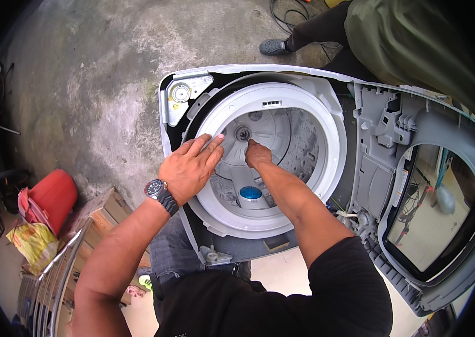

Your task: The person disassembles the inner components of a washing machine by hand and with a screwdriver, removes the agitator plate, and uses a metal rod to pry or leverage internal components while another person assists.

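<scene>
Washtub [333, 151], round, pale grey, white-rimmed, stands centre; left hand [192, 168] lies unclenched over its left side; right hand [257, 153] reaches the round metal hub [242, 133] inside, whether gripping I cannot tell.

Smooth plastic tub ring [334, 143]

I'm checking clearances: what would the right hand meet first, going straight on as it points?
Probably the round hub in the drum floor; the fingertip of the right hand seems at its edge, though depth is unclear.
</scene>
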Motion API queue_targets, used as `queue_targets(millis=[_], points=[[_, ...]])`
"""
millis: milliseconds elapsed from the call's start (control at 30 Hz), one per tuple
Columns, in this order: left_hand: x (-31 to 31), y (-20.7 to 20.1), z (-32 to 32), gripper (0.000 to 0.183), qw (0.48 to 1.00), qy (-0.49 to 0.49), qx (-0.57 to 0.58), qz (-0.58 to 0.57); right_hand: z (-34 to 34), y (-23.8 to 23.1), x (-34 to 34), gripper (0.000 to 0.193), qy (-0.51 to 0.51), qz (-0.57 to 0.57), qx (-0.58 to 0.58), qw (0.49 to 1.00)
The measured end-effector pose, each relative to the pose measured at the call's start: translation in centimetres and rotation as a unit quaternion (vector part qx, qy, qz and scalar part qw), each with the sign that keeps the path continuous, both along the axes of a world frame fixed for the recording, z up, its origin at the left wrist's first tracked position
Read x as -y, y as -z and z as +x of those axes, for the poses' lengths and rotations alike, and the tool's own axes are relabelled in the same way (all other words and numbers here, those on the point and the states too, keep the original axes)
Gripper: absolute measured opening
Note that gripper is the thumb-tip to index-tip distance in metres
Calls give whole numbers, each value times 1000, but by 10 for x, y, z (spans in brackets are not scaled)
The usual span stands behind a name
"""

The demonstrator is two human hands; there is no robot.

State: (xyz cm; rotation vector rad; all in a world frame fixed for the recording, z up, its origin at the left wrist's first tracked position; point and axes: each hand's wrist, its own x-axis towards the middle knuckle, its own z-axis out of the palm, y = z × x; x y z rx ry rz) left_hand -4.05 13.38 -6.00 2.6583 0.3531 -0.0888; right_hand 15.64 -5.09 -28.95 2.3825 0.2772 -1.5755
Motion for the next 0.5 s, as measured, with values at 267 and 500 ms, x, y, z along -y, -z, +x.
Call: queue_targets(millis=[267,500], points=[[0,-4,2,55,1000,4,-17,-4,29,-25,5,48,278,133,12,951],[-1,-9,13,66,999,18,-34,-24,20,-14,4,48,77,80,-14,994]])
